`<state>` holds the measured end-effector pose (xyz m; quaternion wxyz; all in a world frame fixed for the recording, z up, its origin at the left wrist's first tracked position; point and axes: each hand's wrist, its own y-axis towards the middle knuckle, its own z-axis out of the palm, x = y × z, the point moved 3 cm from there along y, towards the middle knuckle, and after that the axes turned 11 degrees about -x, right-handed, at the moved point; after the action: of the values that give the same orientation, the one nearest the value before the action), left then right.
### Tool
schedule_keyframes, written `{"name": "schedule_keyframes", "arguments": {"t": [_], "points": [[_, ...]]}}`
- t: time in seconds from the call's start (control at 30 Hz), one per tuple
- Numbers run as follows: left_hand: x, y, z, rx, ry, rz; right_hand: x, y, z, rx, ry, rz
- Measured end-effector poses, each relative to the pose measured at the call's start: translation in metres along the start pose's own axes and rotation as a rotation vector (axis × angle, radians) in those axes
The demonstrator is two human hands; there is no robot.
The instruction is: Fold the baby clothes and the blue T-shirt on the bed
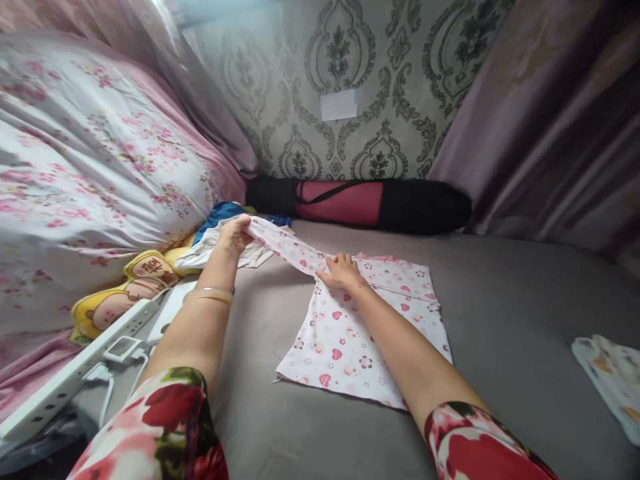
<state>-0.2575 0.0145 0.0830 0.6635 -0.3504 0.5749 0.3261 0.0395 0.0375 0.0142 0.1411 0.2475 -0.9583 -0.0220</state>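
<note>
Head view shows a white shirt with pink hearts (320,347) spread fairly flat on the grey bed (510,313), near its middle, hem toward the near edge. On its right side, a band of the same cloth lies across the body, apparently a sleeve already turned inward, though the blur there makes that uncertain. The opposite sleeve (287,250) is not laid in: it stretches out toward the bed's far left corner, its end pinched in the left hand (236,235). The body itself is not yet doubled over. The right hand (343,270) rests on the shirt where that sleeve joins; whether its fingers grip or only press, I cannot tell. Beneath and beside the left hand, loose white cloth (255,256) and blue cloth (220,217) lie unsorted. Yellow plush toys (145,287) and a power strip (75,377) line the left edge, a long black-and-pink bag (340,202) lies along the far edge, and a patterned cloth (613,373), seemingly folded, sits toward the right edge.
</note>
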Motion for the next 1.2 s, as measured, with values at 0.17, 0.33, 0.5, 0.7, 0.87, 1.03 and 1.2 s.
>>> {"name": "schedule_keyframes", "arguments": {"t": [0.17,0.33,0.5,0.7,0.87,1.03,1.2], "points": [[-0.021,-0.024,0.022,0.168,-0.252,-0.018,0.006,0.015,-0.003,0.119,-0.077,0.054],[-0.035,-0.057,0.044,0.272,-0.269,0.05,0.01,0.03,-0.008,0.228,-0.063,0.125],[-0.038,-0.092,0.069,0.223,-0.233,0.097,0.007,0.033,-0.009,0.206,-0.005,0.143],[-0.022,-0.132,0.102,0.175,-0.162,0.176,-0.022,0.017,-0.017,-0.059,0.244,0.107],[0.002,-0.17,0.134,0.191,-0.158,0.344,-0.056,-0.018,-0.029,-0.124,0.778,0.339],[0.026,-0.224,0.159,0.471,-0.091,0.447,-0.09,-0.047,-0.035,-0.029,1.335,0.528],[0.058,-0.241,0.15,0.599,0.131,0.44,-0.123,-0.059,-0.031,-0.081,1.076,0.456]]}}
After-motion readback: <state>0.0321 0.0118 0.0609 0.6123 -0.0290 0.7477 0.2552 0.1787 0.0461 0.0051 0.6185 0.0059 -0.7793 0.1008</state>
